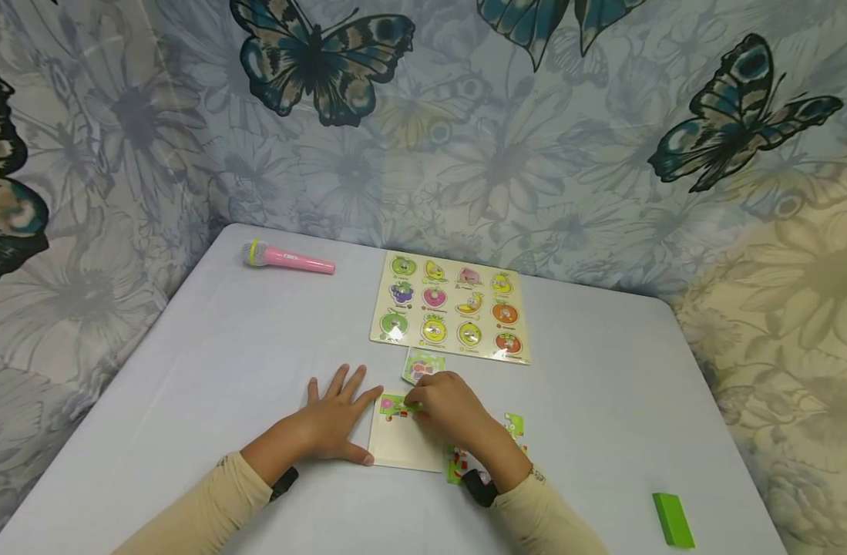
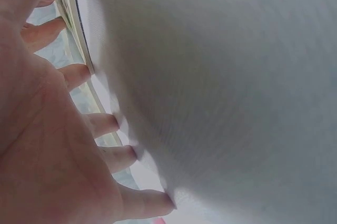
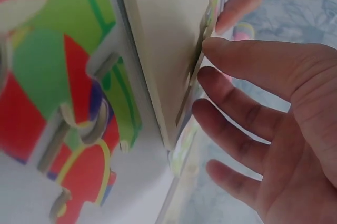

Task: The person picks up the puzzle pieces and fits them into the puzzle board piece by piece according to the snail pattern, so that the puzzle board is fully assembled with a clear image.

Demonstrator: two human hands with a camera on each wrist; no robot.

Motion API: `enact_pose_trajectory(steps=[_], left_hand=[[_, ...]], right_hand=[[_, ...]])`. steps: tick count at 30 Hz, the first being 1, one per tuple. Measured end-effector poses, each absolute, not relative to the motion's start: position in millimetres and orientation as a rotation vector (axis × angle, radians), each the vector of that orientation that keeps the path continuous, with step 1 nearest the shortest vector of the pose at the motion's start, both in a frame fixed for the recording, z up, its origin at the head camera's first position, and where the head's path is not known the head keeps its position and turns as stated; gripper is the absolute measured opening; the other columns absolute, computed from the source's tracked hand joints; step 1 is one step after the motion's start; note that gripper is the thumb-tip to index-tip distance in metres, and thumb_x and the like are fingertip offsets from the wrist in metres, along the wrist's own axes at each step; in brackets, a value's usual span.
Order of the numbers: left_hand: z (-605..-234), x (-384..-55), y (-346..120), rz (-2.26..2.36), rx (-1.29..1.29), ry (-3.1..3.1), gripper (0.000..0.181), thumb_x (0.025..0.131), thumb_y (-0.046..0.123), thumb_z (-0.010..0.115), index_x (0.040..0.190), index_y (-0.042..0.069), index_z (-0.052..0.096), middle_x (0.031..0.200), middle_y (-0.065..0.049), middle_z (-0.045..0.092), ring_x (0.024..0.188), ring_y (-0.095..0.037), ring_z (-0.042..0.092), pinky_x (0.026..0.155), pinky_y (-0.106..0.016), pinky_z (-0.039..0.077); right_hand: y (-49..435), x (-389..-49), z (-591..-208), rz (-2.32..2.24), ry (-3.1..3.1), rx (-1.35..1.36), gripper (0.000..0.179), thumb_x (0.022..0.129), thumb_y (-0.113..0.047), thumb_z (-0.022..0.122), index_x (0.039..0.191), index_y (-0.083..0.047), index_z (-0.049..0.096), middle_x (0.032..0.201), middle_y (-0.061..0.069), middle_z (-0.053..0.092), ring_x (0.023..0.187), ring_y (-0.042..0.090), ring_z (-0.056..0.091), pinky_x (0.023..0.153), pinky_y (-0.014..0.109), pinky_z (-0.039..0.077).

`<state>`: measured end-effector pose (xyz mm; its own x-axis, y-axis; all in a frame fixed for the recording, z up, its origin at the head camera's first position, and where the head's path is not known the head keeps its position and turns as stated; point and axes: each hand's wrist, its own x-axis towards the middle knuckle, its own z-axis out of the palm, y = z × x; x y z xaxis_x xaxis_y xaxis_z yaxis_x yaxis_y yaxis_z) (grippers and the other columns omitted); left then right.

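Note:
A pale wooden puzzle board (image 1: 404,449) lies before me, with joined green puzzle pieces (image 1: 388,402) along its far edge. My left hand (image 1: 331,422) is spread flat at the board's left side, thumb and index finger touching its edge. Over the board's far right part, my right hand (image 1: 451,408) pinches a small puzzle piece between thumb and fingertips; in the right wrist view the thumb and fingers (image 3: 239,63) meet at that piece's edge. Most of this piece is hidden by the fingers. More colourful puzzle pieces (image 3: 79,92) lie beside the board, under the right wrist.
Beyond the board sits a small picture card or tray (image 1: 423,362), partly behind the right hand. Farther back is a fruit-picture board (image 1: 451,307). A pink toy microphone (image 1: 291,259) lies at the back left and a green block (image 1: 673,520) at the front right of the white table (image 1: 589,385).

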<state>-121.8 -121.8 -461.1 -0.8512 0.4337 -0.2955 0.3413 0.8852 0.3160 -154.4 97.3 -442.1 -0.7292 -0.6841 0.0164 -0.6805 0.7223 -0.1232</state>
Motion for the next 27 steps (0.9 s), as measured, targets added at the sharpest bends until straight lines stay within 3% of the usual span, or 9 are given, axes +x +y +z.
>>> enact_pose_trajectory(steps=[18, 27], left_hand=[[-459.0, -121.9, -119.6, 0.355, 0.56, 2.683, 0.105, 0.068, 0.064, 0.076, 0.153, 0.022, 0.031, 0.162, -0.016, 0.01, 0.148, -0.043, 0.003, 0.102, -0.078, 0.013], [-457.0, -120.7, -117.2, 0.342, 0.552, 2.685, 0.104, 0.069, 0.064, 0.076, 0.153, 0.021, 0.031, 0.162, -0.016, 0.011, 0.148, -0.043, 0.004, 0.102, -0.078, 0.013]], right_hand=[[92.9, -150.9, -449.8, -0.012, 2.978, -1.092, 0.017, 0.08, -0.021, 0.079, 0.098, -0.021, 0.077, 0.098, -0.003, 0.072, 0.098, 0.018, 0.065, 0.1, 0.041, 0.044], [90.2, -145.0, -452.8, 0.245, 3.043, -1.187, 0.01, 0.082, -0.02, 0.077, 0.09, -0.024, 0.079, 0.095, -0.004, 0.072, 0.097, 0.018, 0.065, 0.099, 0.041, 0.045]])
